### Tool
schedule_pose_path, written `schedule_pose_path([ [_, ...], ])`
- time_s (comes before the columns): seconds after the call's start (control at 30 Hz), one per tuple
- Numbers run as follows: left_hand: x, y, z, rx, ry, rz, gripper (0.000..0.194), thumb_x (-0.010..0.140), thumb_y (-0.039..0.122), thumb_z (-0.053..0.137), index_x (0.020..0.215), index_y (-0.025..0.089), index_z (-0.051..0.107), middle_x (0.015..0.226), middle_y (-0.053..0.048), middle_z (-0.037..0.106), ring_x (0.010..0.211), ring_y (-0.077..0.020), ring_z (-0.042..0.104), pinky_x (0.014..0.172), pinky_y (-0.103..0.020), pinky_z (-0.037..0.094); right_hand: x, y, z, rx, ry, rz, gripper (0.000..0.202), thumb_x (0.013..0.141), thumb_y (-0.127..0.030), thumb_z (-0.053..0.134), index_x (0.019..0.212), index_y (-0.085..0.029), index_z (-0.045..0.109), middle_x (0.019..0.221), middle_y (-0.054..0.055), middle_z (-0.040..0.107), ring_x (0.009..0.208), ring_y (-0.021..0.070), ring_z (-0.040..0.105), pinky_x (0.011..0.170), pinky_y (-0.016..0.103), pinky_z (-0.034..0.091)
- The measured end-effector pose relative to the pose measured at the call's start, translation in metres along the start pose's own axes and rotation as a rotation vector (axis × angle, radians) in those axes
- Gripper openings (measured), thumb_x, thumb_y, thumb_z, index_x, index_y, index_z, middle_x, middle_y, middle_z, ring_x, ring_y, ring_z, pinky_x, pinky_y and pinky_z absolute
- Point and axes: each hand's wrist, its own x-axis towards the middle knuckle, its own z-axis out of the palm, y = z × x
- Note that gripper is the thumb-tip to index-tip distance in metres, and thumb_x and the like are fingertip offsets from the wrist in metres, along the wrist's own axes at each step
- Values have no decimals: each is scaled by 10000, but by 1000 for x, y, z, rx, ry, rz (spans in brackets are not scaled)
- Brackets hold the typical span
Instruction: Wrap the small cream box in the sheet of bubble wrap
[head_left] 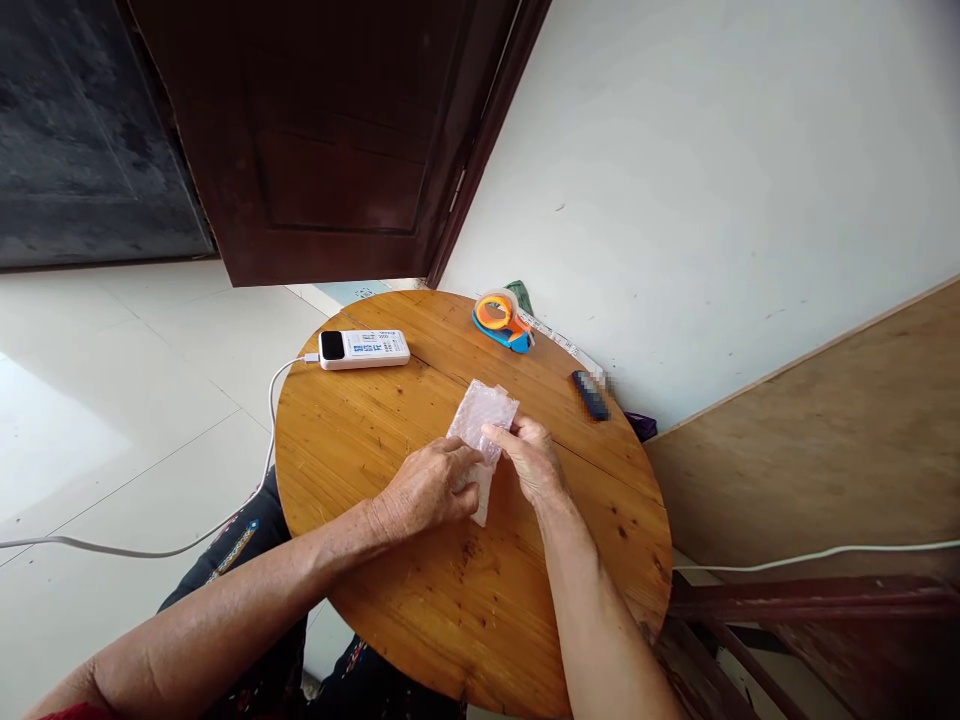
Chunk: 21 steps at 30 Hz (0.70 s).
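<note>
A small packet of whitish-pink bubble wrap (484, 412) is held just above the middle of the round wooden table (337, 450). My right hand (531, 455) pinches its right edge, thumb on top and fingers beneath. My left hand (435, 482) is curled against its lower left side, fingers bent onto the wrap. A paler strip (481, 495) of the packet hangs down beside the left fingers. What lies inside the wrap cannot be made out.
A white device (365, 348) with a cable (271, 420) lies at the back left. Near the back right edge are an orange and blue tape dispenser (502, 320), a measuring tape (562, 343) and a dark object (590, 395). A wall and door stand behind.
</note>
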Motion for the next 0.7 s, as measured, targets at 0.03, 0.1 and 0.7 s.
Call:
schedule_pose_path([
  [0.03,0,-1,1,-1,-1,-17,383,766,154,579,1129,235,669,1063,-40,680,963,-213,662,842,-309,556,-1,-1,-1,-2,-2,-37,370,613,-433,738,862,-165,686,800,39,726,737,197,637,642,279,472],
  [0.1,-1,-2,2,15,26,-43,378,765,179,597,1131,248,659,1121,-38,650,963,-208,654,828,-311,552,-6,-7,-4,-32,-8,-97,340,637,-415,733,863,-164,699,826,44,731,777,210,645,702,301,489],
  [0.7,-11,-15,-23,-109,-105,148,344,829,190,602,1172,198,636,1281,-98,627,1218,-238,567,1069,-392,437,-107,16,4,-722,7,-703,296,828,-236,656,1121,-238,621,1232,119,654,1178,282,601,1016,436,473],
])
